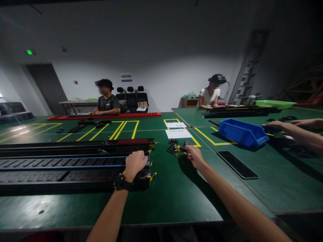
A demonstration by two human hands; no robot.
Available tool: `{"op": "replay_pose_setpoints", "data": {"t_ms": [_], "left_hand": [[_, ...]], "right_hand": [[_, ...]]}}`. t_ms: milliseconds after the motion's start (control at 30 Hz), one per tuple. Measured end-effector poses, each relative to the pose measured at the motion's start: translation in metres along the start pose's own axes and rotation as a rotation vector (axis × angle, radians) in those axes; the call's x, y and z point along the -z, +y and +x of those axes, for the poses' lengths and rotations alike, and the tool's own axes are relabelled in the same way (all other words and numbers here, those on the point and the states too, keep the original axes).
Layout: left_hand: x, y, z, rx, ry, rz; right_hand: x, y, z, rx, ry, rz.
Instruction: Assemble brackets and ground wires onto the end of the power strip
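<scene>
Socket strips [45, 176] lie side by side on the left of the green worktop [171, 201], their right ends trailing short yellow leads [152, 176]. The left hand [136, 164] bends over the end of the blue-edged strip [83, 162]; its fingers are curled, but whether they grip or merely rest cannot be told. The right hand [194, 156], beyond the strip ends, has its fingers pinched on a black piece [187, 143] at the edge of a wired cluster [173, 150].

Handling, as judged: the strips are probably stiff, smooth and weighty for their slenderness, best taken by both long edges with support near each end, clear of the leads. The black piece is likely light and rigid, its wiring soft and easily strained; the body, rather than the wire, offers the sounder hold.

Count: about four strips, the rear ones merging in shadow; several cluster pieces, too entangled to number; two paper sheets [178, 133]; one blue bin [234, 134]; one flat dark slab [237, 164]; one red rack [106, 116]; one green tray [275, 105]. Two seated co-workers [108, 102] face the worktop; another person's two forearms [300, 131] enter at right.
</scene>
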State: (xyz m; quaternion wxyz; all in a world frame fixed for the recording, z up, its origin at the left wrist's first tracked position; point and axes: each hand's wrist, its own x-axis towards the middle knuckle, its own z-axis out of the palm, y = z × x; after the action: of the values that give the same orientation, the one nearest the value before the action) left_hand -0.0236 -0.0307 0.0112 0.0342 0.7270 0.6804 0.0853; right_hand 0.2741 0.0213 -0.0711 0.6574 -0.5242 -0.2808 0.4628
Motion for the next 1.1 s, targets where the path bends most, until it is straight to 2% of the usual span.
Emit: {"op": "replay_pose_setpoints", "data": {"t_ms": [567, 1100], "left_hand": [[0.003, 0.002, 0.000, 0.008, -0.016, -0.008], [-0.015, -0.008, 0.012, -0.038, 0.040, 0.029]], "right_hand": [[0.001, -0.001, -0.001, 0.008, -0.010, -0.023], [0.001, 0.000, -0.001, 0.000, -0.006, -0.027]]}}
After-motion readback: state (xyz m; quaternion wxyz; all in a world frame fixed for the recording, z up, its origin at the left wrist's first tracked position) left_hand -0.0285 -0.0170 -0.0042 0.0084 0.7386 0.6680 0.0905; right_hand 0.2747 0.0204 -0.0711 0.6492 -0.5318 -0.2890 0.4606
